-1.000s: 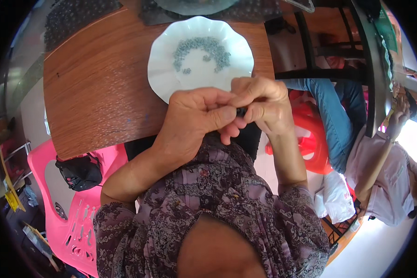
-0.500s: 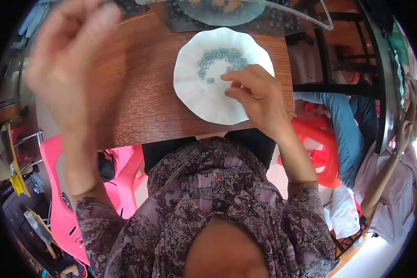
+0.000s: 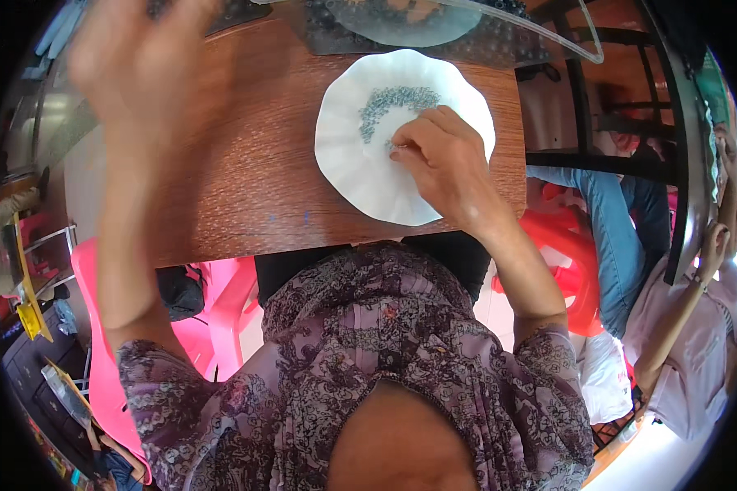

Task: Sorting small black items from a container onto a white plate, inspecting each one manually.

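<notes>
A white scalloped plate (image 3: 356,188) rests on the brown wooden table, near its right side. Small grey-blue bead-like pieces (image 3: 385,102) lie in an arc across the plate's far and left inner part. Over the plate's middle, my right hand (image 3: 450,159) has its thumb and forefinger closed in a pinch near a few of the pieces. Whatever sits between those fingertips is too small or too covered to name. My left hand (image 3: 143,65) is raised at the upper left, beyond the plate, and motion smears its fingers.
A clear-edged transparent sheet or tray (image 3: 540,33) lies along the table's far edge, over another round dish. Pink chair (image 3: 110,327) parts stand at left, a red stool (image 3: 577,270) at right. A person in blue jeans (image 3: 606,245) sits to the right, beside a dark frame.
My right thumb and forefinger have come closer together, down at the small pieces. My left hand has moved farther away from me. The view has shifted slightly.
</notes>
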Demonstrator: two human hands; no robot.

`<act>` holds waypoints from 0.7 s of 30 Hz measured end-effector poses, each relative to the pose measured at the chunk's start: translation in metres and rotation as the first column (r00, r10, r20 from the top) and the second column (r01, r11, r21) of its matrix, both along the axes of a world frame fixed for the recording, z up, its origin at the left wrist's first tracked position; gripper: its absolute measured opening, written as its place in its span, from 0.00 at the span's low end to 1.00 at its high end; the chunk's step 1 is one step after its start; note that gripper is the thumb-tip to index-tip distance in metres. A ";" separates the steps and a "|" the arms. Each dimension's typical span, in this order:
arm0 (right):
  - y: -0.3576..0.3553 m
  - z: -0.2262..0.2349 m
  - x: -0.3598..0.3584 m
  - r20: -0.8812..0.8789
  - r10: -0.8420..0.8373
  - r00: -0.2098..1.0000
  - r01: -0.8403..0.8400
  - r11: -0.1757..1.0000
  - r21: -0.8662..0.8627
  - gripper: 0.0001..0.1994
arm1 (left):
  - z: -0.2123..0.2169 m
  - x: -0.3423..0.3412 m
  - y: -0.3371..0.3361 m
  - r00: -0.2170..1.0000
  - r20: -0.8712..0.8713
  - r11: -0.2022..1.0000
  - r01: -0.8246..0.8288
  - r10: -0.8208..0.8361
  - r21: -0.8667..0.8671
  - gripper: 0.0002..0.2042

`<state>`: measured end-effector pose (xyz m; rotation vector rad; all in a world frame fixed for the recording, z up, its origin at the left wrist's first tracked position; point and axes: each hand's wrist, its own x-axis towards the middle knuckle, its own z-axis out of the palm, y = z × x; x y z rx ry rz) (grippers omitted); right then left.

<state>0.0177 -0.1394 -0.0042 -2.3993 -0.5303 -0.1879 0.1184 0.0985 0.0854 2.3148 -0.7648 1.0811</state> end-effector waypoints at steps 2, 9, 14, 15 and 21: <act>-0.005 0.010 -0.006 -0.037 -0.008 0.999 0.010 0.998 0.062 0.06 | -0.019 -0.039 -0.018 0.935 -0.226 0.961 0.260 -0.275 -0.097 0.11; -0.007 0.028 -0.028 -0.514 -0.006 0.858 0.311 0.802 0.509 0.05 | -0.064 -0.090 -0.062 0.414 -0.650 0.764 0.236 -0.638 -0.600 0.12; -0.011 0.030 -0.031 -0.557 0.020 0.830 0.379 0.713 0.590 0.06 | -0.067 -0.099 -0.075 0.329 -0.661 0.728 0.145 -0.674 -0.670 0.09; -0.011 0.030 -0.032 -0.576 0.028 0.817 0.395 0.701 0.594 0.06 | -0.069 -0.099 -0.075 0.335 -0.670 0.736 0.127 -0.663 -0.665 0.08; -0.012 0.028 -0.036 -0.544 -0.020 0.839 0.377 0.742 0.554 0.07 | -0.067 -0.102 -0.078 0.215 -0.682 0.692 -0.035 -0.699 -0.721 0.04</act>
